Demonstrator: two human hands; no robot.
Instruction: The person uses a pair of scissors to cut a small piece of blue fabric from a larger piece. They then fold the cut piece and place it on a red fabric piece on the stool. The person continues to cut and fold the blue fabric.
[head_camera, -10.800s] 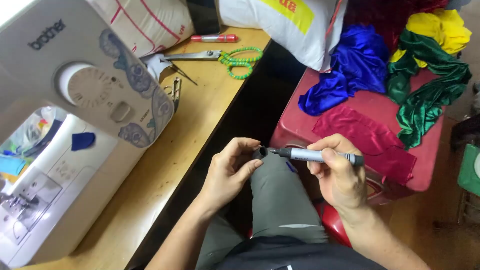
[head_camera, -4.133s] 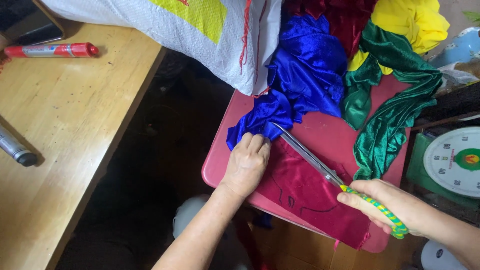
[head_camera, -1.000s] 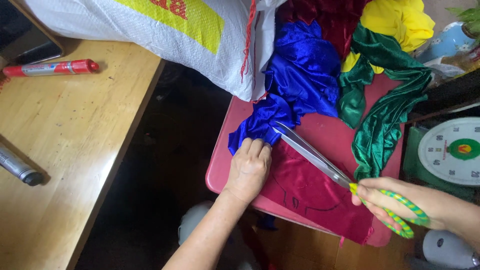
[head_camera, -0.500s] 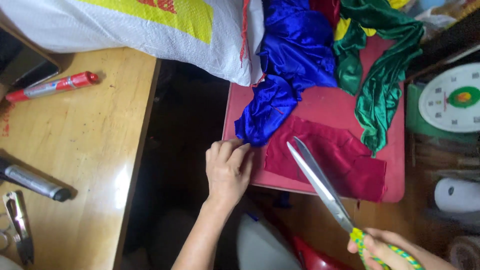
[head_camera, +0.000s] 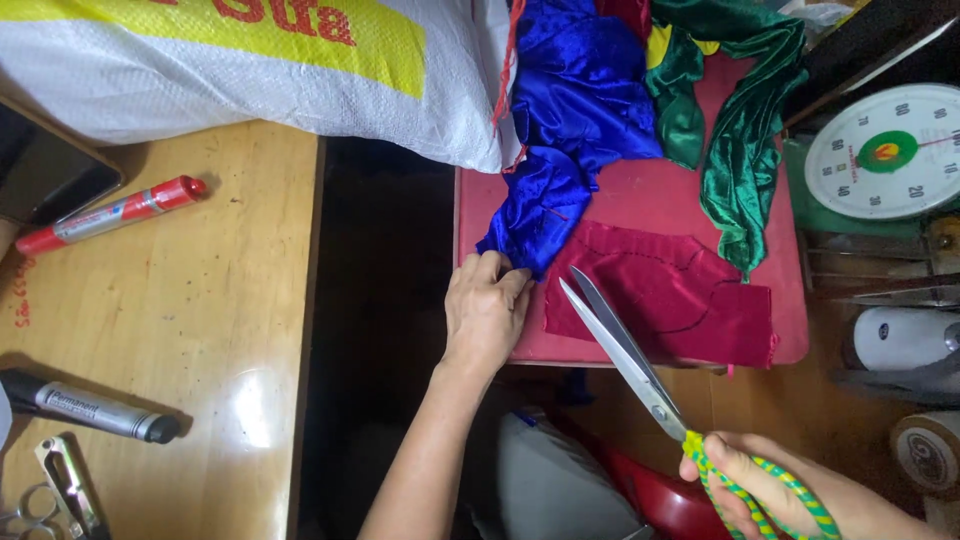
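Observation:
My left hand (head_camera: 485, 310) rests on the front left edge of a red stool (head_camera: 630, 205), fingertips touching blue satin cloth (head_camera: 570, 120). A dark red fabric piece (head_camera: 670, 295) with a drawn black line lies flat on the stool beside that hand. My right hand (head_camera: 770, 490) grips the green-and-yellow handles of long scissors (head_camera: 625, 350). The blades are slightly apart, and their tips point up toward the left edge of the red piece. Green satin (head_camera: 740, 150) and a bit of yellow cloth lie at the back of the stool.
A white woven sack (head_camera: 250, 70) lies across the wooden table (head_camera: 180, 330). On the table are a red marker (head_camera: 110, 215), a black marker (head_camera: 90, 408) and small snips (head_camera: 60, 485). A dial scale (head_camera: 885, 150) stands at the right.
The view has shifted. My right hand has pulled the scissors down and back off the red fabric. My left hand moved from the red piece to the stool's left edge by the blue cloth.

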